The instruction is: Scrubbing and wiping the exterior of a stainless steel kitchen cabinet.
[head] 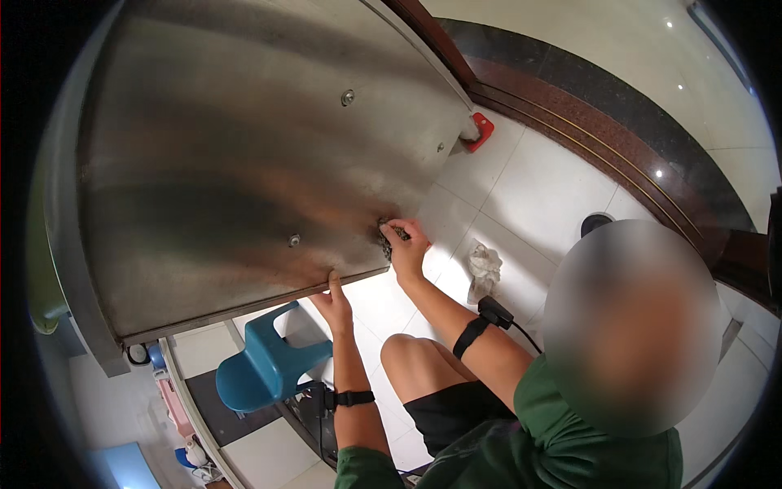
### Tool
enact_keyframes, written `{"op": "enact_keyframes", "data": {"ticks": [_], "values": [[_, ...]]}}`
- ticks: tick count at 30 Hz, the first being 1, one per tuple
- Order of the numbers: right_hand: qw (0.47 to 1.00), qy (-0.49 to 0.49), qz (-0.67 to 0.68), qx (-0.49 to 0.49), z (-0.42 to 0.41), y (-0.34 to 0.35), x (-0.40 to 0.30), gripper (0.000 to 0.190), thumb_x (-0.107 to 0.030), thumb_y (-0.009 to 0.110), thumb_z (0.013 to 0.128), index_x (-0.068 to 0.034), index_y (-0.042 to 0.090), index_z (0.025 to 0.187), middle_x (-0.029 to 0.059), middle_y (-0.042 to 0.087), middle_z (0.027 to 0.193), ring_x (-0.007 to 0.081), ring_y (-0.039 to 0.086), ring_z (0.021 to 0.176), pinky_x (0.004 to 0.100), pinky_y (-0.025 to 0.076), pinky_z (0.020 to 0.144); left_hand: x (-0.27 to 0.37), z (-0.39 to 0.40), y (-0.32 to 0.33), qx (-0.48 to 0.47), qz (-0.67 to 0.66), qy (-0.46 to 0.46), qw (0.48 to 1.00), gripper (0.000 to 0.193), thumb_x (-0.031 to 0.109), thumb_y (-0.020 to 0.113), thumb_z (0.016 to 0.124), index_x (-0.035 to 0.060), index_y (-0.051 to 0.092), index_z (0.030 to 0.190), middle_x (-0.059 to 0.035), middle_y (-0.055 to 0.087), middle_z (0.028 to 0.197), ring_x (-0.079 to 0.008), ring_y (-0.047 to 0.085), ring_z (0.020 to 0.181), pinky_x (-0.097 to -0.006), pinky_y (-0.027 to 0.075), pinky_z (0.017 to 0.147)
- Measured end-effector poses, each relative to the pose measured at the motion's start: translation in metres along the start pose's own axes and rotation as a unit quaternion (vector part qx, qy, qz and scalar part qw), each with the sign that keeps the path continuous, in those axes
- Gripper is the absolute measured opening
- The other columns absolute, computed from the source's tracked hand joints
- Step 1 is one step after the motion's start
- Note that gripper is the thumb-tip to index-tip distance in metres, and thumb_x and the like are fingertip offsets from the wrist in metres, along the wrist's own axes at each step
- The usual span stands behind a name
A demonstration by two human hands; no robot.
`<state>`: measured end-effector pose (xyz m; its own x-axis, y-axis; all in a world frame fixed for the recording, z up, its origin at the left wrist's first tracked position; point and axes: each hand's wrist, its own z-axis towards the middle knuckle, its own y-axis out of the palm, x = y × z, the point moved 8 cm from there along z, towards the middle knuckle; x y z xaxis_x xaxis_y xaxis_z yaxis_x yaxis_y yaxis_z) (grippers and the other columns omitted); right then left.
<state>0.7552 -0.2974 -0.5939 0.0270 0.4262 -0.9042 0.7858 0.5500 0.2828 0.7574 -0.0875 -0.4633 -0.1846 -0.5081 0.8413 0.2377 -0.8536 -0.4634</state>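
My right hand [408, 243] grips a dark steel-wool scourer [385, 250] and presses it on a large, dull stainless-steel panel [232, 153], near its lower right corner. Several bolt heads show on the panel, among them one bolt [347, 98] near the top. To the left, my left hand [333, 305] holds the panel's lower edge. Its thumb rests on the front face, and its fingers reach behind, partly hidden. Brown, reddish and greenish smears of reflection run across the metal.
A blue plastic chair [263, 360] stands below the panel's edge. On the white tiled floor [525, 183] lies a crumpled pale cloth or bag [484, 269]. A red foot [479, 132] sits by a dark stone threshold [586, 147]. Cabled black straps [354, 398] circle both forearms.
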Motion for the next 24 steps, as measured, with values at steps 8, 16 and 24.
{"op": "enact_keyframes", "data": {"ticks": [8,16,24], "values": [[0.993,0.074,0.05,0.071,0.061,-0.028,0.034,0.015,-0.017,0.081,0.084,-0.005,0.075,0.087,0.0061,0.068,0.095,0.0187,0.062,0.091,0.0347,0.048,0.085,-0.001,0.0,0.005,-0.005,-0.007,-0.002,1.0,0.044,0.008,0.065,0.1,-0.0045,0.044,0.138,-0.0149,0.055,0.133,-0.0225,0.052,0.12,-0.033,0.039,0.107],[0.934,0.253,0.244,0.066,0.038,0.006,0.029,0.014,-0.015,0.082,0.082,-0.004,0.075,0.088,0.0043,0.066,0.084,0.0175,0.063,0.085,0.031,0.048,0.08,-0.011,0.008,-0.045,-0.013,0.043,-0.009,0.999,0.053,0.011,0.066,0.101,0.0024,0.039,0.145,-0.0124,0.051,0.141,-0.0207,0.05,0.126,-0.0335,0.041,0.107],[0.99,0.083,0.109,0.036,0.056,-0.006,0.033,0.016,-0.015,0.084,0.081,-0.005,0.076,0.09,0.0079,0.069,0.095,0.0209,0.062,0.091,0.0335,0.047,0.085,-0.005,0.005,-0.015,-0.003,-0.017,-0.014,1.0,0.043,0.007,0.064,0.1,-0.0046,0.044,0.136,-0.0149,0.056,0.131,-0.0224,0.054,0.119,-0.0337,0.039,0.107]]}}
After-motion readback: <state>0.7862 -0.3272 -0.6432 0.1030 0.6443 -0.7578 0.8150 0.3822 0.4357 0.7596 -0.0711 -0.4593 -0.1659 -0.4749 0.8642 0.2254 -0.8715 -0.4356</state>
